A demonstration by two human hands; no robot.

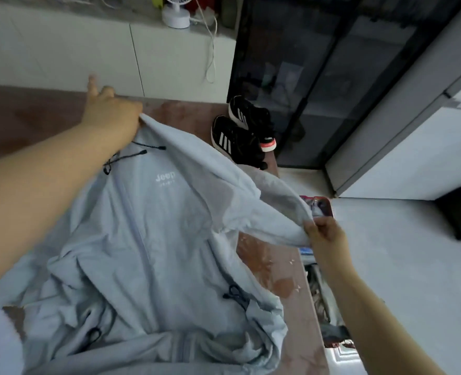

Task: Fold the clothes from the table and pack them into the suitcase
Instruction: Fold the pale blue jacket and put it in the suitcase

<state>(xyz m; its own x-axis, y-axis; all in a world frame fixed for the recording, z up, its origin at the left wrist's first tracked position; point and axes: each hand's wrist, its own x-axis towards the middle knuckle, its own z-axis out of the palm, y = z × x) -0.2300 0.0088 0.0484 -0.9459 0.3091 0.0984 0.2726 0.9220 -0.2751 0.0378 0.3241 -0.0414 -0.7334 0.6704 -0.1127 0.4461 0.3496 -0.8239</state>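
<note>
A pale blue zip jacket (153, 239) with a white chest logo and black drawcords lies spread on the reddish patterned table (275, 277). My left hand (110, 109) holds the jacket's top edge at the far side, index finger pointing away. My right hand (324, 234) pinches the end of the jacket's sleeve and holds it lifted off the table at the right edge. The sleeve stretches taut between both hands. Below the table's right edge an open container with a pink rim (321, 204) shows clothes inside; most of it is hidden.
A pair of black sneakers (240, 133) with white stripes sits on the table's far right corner. A white counter with a small white fan (176, 12) and a dangling cord stands behind. A dark glass cabinet (318, 77) rises at the right; pale floor lies beyond.
</note>
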